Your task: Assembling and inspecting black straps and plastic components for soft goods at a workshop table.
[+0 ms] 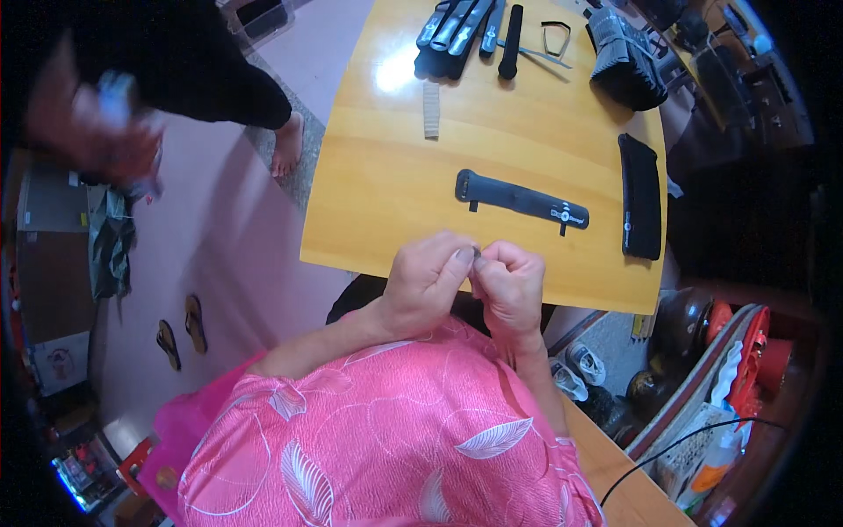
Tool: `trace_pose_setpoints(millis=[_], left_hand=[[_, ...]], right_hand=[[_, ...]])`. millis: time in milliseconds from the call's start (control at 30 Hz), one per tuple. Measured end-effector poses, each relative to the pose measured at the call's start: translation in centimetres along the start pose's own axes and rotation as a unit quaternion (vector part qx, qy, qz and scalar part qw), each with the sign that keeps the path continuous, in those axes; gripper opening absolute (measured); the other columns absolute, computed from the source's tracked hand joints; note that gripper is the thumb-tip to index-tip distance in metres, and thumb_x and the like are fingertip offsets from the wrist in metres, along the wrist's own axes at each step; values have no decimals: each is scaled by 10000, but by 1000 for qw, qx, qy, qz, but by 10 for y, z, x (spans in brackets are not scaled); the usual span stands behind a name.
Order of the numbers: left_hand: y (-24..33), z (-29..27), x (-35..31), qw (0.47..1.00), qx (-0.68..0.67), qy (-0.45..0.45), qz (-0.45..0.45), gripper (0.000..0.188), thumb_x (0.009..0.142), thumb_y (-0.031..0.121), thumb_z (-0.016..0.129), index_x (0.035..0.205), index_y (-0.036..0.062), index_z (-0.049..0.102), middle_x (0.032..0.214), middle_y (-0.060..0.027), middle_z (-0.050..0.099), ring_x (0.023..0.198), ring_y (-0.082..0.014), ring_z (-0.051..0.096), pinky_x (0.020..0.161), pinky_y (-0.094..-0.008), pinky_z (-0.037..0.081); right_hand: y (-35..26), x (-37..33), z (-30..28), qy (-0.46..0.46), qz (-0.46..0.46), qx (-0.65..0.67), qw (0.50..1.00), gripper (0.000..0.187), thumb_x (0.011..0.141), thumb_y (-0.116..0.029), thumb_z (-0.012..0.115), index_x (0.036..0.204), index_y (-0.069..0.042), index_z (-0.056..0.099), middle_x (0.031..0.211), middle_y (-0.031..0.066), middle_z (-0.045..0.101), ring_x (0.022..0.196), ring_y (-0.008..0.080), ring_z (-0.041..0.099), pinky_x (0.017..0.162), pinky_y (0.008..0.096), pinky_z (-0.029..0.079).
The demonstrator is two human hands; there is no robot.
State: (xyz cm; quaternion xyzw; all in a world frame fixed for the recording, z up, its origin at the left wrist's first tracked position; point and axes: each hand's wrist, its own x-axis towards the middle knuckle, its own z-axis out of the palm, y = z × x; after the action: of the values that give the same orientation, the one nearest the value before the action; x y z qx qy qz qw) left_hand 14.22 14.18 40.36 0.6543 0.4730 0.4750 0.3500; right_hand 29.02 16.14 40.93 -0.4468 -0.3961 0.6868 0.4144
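Close together at the table's near edge, my left hand [428,274] and my right hand [511,285] both have their fingers closed in a pinch. A tiny dark piece [477,252] shows between the fingertips; its kind is too small to make out. Just beyond them lies a long dark grey strap [520,198] with rounded ends, a pale printed mark and two short black tabs sticking out of its near side. Further right rests a wider black fabric sleeve [641,198].
On the yellow wooden table [378,184], several grey straps [458,31] lie at the far side, beside a narrow black strip [511,44], a thin loop [555,39] and a tied dark bundle [625,61]. A brown corrugated strip [431,111] lies nearer. Another person's leg [287,145] stands left.
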Motion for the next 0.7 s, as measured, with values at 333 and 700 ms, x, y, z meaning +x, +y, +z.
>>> trace_pose_setpoints(millis=[333,700], left_hand=[[16,-32,14,936,-271,-106,-197,230,881,55,615,1089,-44,610,957,-59,640,852,-109,595,751,-244,488],[22,-16,10,1000,-19,15,8,296,752,-47,680,1043,-33,626,867,-114,626,754,-170,619,655,-267,484]], right_hand=[[-33,-15,0,14,-52,-74,996,145,878,-118,613,823,12,648,656,-1,597,567,47,510,512,190,395],[-35,-29,8,57,-13,-83,995,182,905,-133,615,975,31,653,779,31,653,651,58,574,567,196,471]])
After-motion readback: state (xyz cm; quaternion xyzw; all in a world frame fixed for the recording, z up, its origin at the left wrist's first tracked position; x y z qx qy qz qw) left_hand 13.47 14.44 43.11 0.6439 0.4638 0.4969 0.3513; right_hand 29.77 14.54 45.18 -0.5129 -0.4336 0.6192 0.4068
